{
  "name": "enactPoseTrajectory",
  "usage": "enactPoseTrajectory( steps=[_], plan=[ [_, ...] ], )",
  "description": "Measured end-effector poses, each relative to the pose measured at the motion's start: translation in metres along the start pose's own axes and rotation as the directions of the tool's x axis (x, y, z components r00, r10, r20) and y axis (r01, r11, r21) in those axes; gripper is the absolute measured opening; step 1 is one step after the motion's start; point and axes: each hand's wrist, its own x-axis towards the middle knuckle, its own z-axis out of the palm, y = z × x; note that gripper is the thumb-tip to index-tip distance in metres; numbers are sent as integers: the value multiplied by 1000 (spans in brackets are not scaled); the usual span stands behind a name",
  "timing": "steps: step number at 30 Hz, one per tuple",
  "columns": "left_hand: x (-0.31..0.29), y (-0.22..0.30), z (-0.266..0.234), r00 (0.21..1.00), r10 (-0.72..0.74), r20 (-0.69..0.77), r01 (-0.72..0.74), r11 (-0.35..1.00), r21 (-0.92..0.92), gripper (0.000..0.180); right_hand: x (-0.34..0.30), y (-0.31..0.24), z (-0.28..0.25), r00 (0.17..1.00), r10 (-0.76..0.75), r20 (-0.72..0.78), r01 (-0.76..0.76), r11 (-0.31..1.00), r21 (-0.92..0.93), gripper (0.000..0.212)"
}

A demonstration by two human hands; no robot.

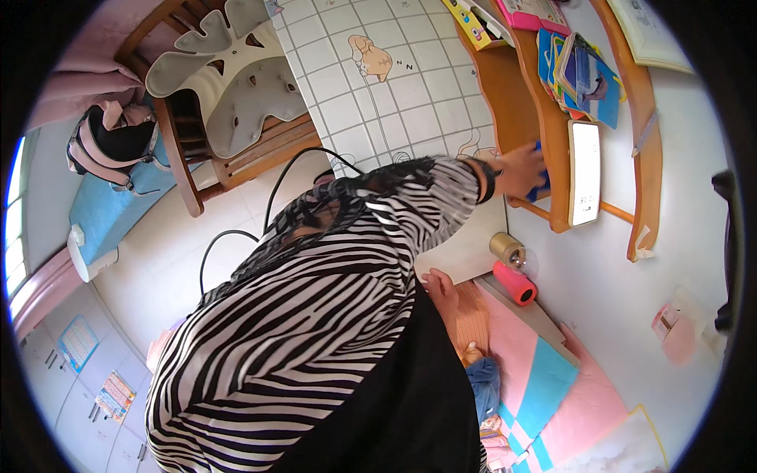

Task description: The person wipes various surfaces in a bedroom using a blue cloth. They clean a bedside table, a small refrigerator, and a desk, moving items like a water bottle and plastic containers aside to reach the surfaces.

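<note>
My left hand (520, 172) reaches to the right out of a striped sleeve, with a dark band at its wrist. It is at the lower compartment of the wooden shelf (561, 169), its fingers slightly blurred around a blue object (539, 191). The fingers hide most of that object, and its kind does not show. Lower down, my right hand (443, 288) is beside the striped top and black clothing, with its fingers apart and nothing visible in them. Near it is a brown, strand-like thing (471, 317) above blue denim cloth (482, 385), perhaps a doll.
A white lit device (584, 173) stands against the shelf, below colourful books and cards (579, 77). A gold cylinder (506, 249) and a red cylinder (515, 284) are by the wall. The desk mat (426, 94), a grey seat (256, 106) and black cables (272, 193) lie to the left.
</note>
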Motion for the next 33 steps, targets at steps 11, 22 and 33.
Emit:
enactPoseTrajectory(
  steps=[11, 22, 33],
  plan=[
    [-99, -78, -41, 994, -72, -81, 81, 990, 117, 34, 21, 4, 1, 999, -25, 33, 26, 999, -30, 31],
    [-136, -34, -181, 856, -158, -492, -33, 934, -357, 24, 27, -14, 11, 990, -138, 17, 135, 985, 103, 31],
    [-75, 95, -311, 847, -116, -519, -159, 876, -456, 29, -12, -118, -66, 930, -339, -146, 364, 778, 513, 44]
  ],
)
